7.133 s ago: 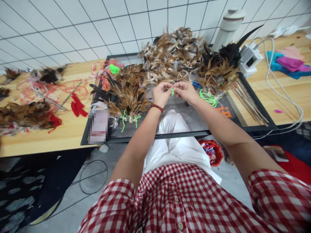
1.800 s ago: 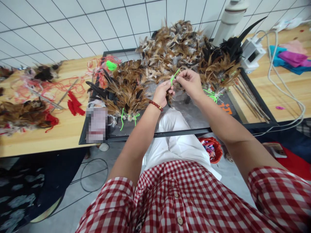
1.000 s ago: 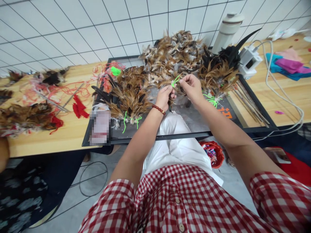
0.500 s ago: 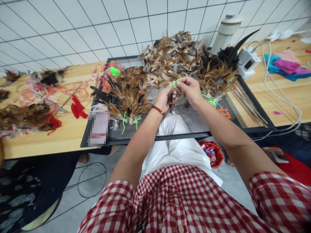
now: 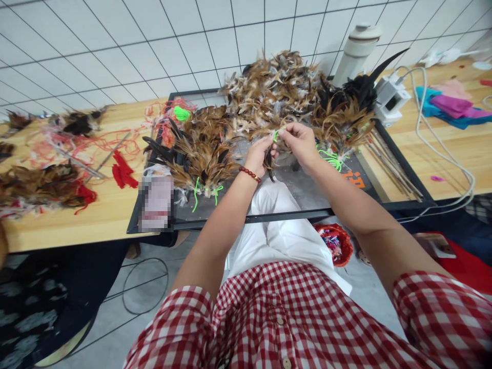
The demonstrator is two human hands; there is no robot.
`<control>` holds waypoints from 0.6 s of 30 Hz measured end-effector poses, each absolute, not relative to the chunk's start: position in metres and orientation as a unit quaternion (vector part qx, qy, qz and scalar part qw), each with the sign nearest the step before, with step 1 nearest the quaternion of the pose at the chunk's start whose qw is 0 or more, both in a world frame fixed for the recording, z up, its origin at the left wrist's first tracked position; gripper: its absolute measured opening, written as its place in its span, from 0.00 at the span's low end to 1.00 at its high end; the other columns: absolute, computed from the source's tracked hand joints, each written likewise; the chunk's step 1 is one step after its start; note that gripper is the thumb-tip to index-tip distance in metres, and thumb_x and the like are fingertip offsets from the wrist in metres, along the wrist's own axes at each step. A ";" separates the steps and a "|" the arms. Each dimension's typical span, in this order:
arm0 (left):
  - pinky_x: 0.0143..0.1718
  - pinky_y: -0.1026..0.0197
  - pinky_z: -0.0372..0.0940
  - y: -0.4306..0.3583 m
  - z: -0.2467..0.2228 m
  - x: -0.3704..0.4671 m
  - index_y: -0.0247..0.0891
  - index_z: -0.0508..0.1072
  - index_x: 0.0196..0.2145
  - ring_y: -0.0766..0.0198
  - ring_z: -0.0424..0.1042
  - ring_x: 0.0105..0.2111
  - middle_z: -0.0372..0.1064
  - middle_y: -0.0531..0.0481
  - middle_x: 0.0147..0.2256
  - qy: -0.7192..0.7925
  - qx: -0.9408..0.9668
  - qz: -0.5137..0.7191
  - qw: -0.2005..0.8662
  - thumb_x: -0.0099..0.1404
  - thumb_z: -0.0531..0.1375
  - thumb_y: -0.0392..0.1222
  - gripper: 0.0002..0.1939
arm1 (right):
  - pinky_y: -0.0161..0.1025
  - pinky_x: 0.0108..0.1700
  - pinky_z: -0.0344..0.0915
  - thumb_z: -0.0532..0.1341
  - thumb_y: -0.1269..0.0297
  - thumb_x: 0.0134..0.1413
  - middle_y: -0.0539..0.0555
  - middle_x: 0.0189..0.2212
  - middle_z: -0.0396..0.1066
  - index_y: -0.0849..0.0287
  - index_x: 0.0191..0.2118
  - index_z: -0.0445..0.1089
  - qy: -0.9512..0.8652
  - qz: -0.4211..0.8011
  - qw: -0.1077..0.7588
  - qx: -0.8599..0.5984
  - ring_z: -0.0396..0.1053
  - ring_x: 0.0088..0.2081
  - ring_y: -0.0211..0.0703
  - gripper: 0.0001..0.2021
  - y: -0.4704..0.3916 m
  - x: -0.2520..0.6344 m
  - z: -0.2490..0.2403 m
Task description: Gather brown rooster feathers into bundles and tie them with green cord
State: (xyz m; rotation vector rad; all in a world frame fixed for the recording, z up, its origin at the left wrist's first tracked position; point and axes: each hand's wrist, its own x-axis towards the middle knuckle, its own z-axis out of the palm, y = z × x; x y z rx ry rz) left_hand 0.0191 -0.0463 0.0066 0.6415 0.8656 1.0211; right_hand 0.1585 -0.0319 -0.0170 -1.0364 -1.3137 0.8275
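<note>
Pinched shut, left hand (image 5: 259,154) on small dark feather bundle (image 5: 269,163), stems hanging below fingers, beaded bracelet (image 5: 249,174) at wrist. Just right, right hand (image 5: 301,144) closed thumb-to-finger on green cord (image 5: 275,135), cord end touching top of bundle. Both hands raised over black tray (image 5: 269,214), near its middle. Farther left on tray: tied brown feather bunches (image 5: 203,159) with green ties. Behind hands: loose feather heap (image 5: 274,89). Far right: thin sticks (image 5: 392,166) along tray edge, white cable (image 5: 448,154) on wooden table (image 5: 453,138).
</note>
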 end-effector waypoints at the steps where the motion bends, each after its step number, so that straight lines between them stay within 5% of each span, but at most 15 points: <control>1: 0.26 0.71 0.63 -0.046 0.006 0.019 0.37 0.71 0.30 0.79 0.60 0.17 0.64 0.61 0.22 0.395 0.295 0.466 0.735 0.68 0.69 0.40 0.13 | 0.40 0.32 0.66 0.72 0.38 0.48 0.48 0.24 0.66 0.53 0.29 0.69 -0.567 0.353 0.592 -0.452 0.64 0.28 0.39 0.23 -0.032 0.158 -0.016; 9: 0.22 0.71 0.57 -0.046 0.001 0.020 0.37 0.68 0.26 0.80 0.51 0.16 0.59 0.62 0.20 0.408 0.329 0.482 0.702 0.71 0.66 0.37 0.16 | 0.37 0.31 0.57 0.68 0.59 0.49 0.45 0.21 0.61 0.54 0.25 0.68 -0.540 0.341 0.612 -0.468 0.56 0.26 0.35 0.10 -0.031 0.158 -0.020; 18: 0.22 0.70 0.59 -0.041 -0.002 0.020 0.38 0.66 0.26 0.79 0.56 0.18 0.62 0.59 0.22 0.383 0.299 0.534 0.692 0.68 0.68 0.41 0.17 | 0.38 0.27 0.56 0.64 0.50 0.56 0.46 0.22 0.58 0.52 0.28 0.64 -0.507 0.357 0.615 -0.487 0.56 0.24 0.36 0.15 -0.010 0.151 -0.037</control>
